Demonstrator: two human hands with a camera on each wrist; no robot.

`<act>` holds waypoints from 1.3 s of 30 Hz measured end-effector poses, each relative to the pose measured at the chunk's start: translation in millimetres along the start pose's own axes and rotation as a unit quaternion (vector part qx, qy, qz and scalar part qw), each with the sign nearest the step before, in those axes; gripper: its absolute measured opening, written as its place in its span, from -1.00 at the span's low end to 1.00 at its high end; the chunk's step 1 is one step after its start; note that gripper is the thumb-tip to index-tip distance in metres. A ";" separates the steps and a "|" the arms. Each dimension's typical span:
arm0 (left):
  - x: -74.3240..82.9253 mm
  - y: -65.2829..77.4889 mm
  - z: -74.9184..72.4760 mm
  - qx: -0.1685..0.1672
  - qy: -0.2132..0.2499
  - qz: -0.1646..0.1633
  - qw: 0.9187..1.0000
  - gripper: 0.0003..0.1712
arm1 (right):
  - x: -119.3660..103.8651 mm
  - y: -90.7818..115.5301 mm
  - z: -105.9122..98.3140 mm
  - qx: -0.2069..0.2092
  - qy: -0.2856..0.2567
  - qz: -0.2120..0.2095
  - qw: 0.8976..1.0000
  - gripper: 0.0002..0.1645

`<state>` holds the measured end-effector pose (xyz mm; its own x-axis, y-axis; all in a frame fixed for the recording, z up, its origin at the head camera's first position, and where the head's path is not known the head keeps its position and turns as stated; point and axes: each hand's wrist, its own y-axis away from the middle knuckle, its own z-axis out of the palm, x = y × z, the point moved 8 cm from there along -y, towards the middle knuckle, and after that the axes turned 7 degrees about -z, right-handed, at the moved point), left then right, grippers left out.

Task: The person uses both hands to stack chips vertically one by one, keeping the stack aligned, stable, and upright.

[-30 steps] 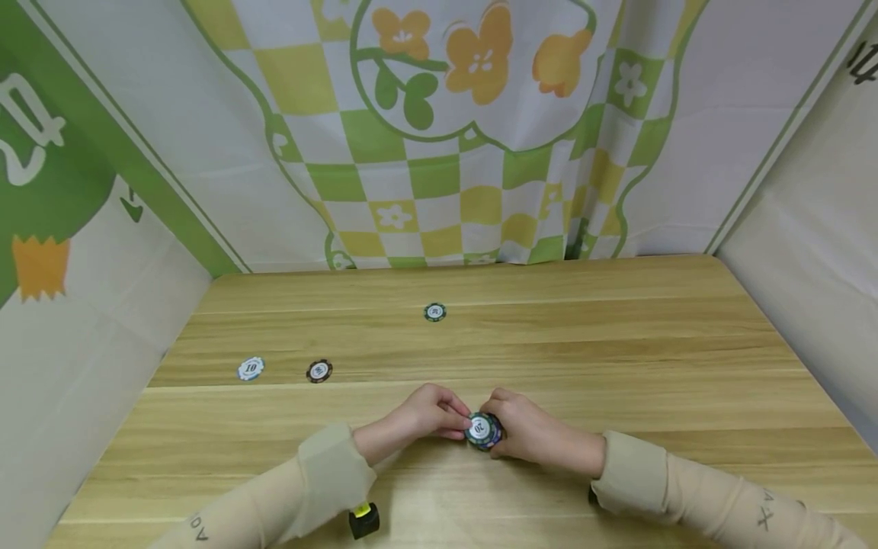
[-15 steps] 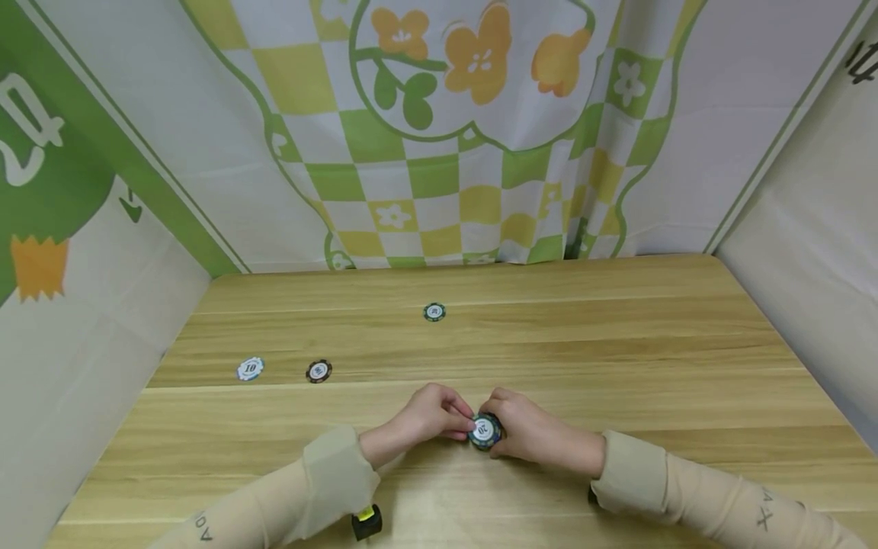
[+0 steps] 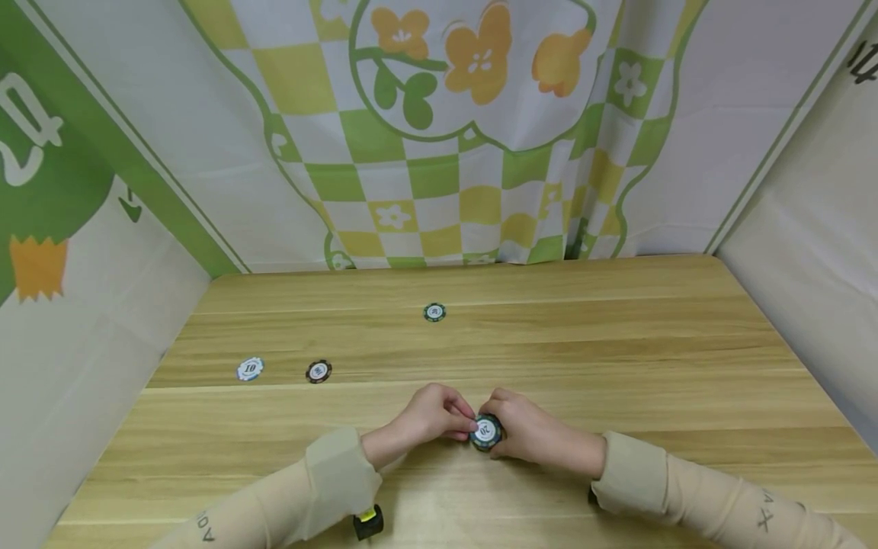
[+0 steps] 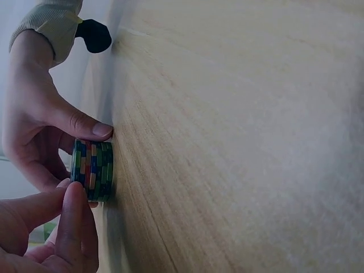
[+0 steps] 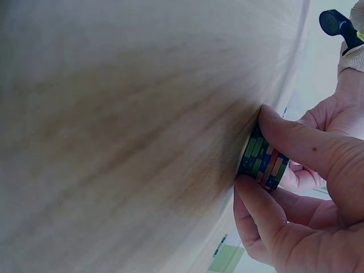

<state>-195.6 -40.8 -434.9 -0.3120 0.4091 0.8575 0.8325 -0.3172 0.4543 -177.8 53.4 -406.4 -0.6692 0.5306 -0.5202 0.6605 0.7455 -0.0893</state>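
A stack of several poker chips [image 3: 487, 441] stands on the table near its front. Green, blue, red and tan bands show along the stack's side [image 4: 94, 165] in the left wrist view. My right hand [image 3: 531, 431] grips the stack from the right, thumb and fingers on opposite sides of its edge [image 5: 261, 159]. On top is a green poker chip [image 3: 485, 431] with a white centre marked 20, in line with the chips below. My left hand [image 3: 430, 413] pinches that chip's left edge between thumb and fingers.
On the wooden table [image 3: 652, 358] lie a white chip marked 10 [image 3: 250, 369] and a dark chip [image 3: 318, 371] at left, and a green chip [image 3: 434, 312] farther back. A black wrist device [image 3: 368, 522] sits under the left sleeve. Printed cloth [image 3: 425, 191] hangs behind.
My left hand has slid slightly right with the green poker chip, which overhung the stack's left side before and now covers it. My right hand has stayed in place.
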 end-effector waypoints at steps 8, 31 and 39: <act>2.6 -5.1 -7.1 -0.006 -0.037 0.007 0.999 -0.85 | 1.3 0.6 -0.7 0.014 -0.013 0.006 1.000 -0.49; 34.0 -52.7 -88.7 0.074 -0.009 0.039 0.996 -0.76 | -0.3 1.5 -0.8 0.033 -0.018 0.022 0.999 -0.44; 50.8 -62.1 -109.6 0.121 -0.147 0.088 0.978 -0.72 | 1.3 1.8 -0.3 0.035 -0.017 0.020 0.999 -0.46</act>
<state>-313.3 -94.1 -393.0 -0.0381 0.6062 0.7944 0.9563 -0.2086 0.2050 -177.6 55.5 -407.0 -0.6301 0.5452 -0.5529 0.7102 0.6925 -0.1265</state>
